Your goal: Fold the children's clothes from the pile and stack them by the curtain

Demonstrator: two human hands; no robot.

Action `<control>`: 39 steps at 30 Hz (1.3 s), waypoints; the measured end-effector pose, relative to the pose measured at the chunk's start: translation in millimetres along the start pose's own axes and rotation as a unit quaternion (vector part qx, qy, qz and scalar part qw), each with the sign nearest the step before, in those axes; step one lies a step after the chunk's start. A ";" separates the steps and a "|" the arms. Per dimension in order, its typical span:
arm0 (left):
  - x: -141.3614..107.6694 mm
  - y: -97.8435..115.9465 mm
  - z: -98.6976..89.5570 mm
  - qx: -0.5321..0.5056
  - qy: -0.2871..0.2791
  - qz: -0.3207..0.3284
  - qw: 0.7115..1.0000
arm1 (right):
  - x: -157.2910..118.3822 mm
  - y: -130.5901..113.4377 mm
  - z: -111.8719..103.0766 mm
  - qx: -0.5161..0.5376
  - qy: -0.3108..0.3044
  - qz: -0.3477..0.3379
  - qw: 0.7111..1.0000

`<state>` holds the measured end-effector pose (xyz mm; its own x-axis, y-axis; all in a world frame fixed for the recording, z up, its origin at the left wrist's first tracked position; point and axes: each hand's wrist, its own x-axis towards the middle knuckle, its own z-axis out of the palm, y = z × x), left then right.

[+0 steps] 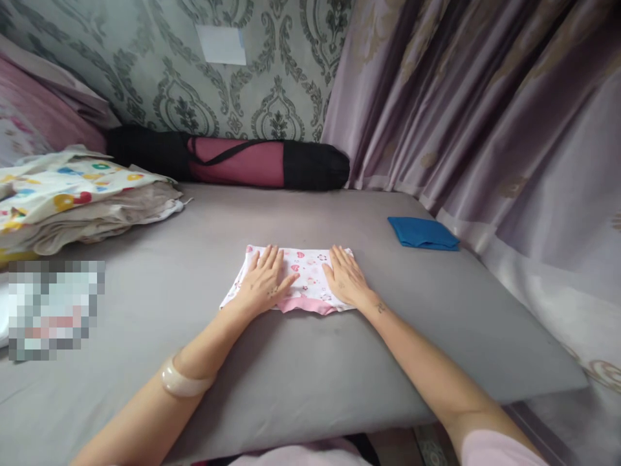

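A small white cloth garment [310,275] with pink and red prints and a pink edge lies flat on the grey-covered surface [315,362]. My left hand [264,278] rests palm down on its left part, fingers spread and thumb pointing to the middle. On its right part lies my right hand [345,275], also palm down with the fingers stretched out. Neither hand grips the cloth. A pale bangle [183,378] circles my left forearm.
A blue folded cloth [423,233] lies at the right. Piled patterned fabrics [92,194] stand at the left, above a blurred item [55,310]. A black and dark red long bag [237,162] lies along the wall. Curtains [436,97] hang at the right.
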<state>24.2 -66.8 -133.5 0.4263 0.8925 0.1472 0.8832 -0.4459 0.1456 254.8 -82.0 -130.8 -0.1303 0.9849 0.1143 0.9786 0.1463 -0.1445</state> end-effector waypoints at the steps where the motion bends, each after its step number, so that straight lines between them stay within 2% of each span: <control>1: -1.3 1.3 2.3 -0.004 -0.014 0.010 1.000 | -1.2 1.3 5.9 0.000 -0.008 0.002 1.000; 3: -2.5 1.2 7.1 -0.015 -0.038 0.014 0.999 | -3.2 4.6 16.3 -0.005 -0.017 0.004 1.000; 6: -2.1 -2.4 11.6 -0.030 -0.041 0.008 0.999 | -3.8 8.5 22.4 -0.013 -0.018 0.000 1.000; 10: -1.0 -5.5 11.2 -0.049 -0.025 0.011 0.998 | 0.5 4.6 9.5 -0.028 -0.044 0.007 0.999; 13: -0.4 -5.4 9.5 -0.053 -0.018 0.015 0.998 | 6.6 -10.2 -5.7 -0.034 -0.078 0.012 0.996; 15: 0.2 -6.1 8.8 -0.053 -0.018 0.011 0.998 | 9.9 -24.6 -9.2 -0.023 -0.066 -0.018 0.997; 18: 1.8 -11.1 7.1 -0.067 -0.006 0.006 0.998 | 11.2 -43.6 1.4 0.014 -0.034 -0.077 0.996; 21: 4.2 -19.0 2.1 -0.116 0.018 0.004 0.993 | 9.3 -50.2 18.2 0.038 -0.053 -0.089 0.994; 24: 6.2 -24.9 -6.2 -0.212 0.039 -0.068 0.974 | 10.2 -49.4 19.5 0.036 -0.086 -0.087 0.992; 28: 7.4 -28.4 -16.0 -0.306 0.080 -0.168 0.934 | 20.1 -60.5 -2.0 0.028 -0.137 -0.076 0.987; 30: 7.7 -31.3 -17.9 -0.334 0.103 -0.191 0.917 | 24.7 -73.7 -7.7 0.027 -0.126 -0.089 0.988; 32: 8.4 -35.9 -17.7 -0.355 0.123 -0.206 0.904 | 26.3 -87.7 -2.9 0.034 -0.092 -0.105 0.990; 35: 10.0 -44.4 -14.8 -0.384 0.151 -0.219 0.884 | 23.9 -100.7 16.8 0.049 -0.060 -0.115 0.990; 37: 11.4 -49.3 -12.2 -0.403 0.167 -0.228 0.871 | 22.6 -102.4 25.6 0.051 -0.066 -0.117 0.990; 39: 12.5 -52.7 -9.9 -0.416 0.179 -0.233 0.861 | 24.5 -101.9 22.8 0.049 -0.093 -0.115 0.988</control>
<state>-19.0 -32.9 -129.7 -0.1546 0.9759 0.1542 0.4332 -0.0733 0.8983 148.3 -70.6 -135.6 -0.3838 0.9230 -0.0270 0.9008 0.3678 -0.2309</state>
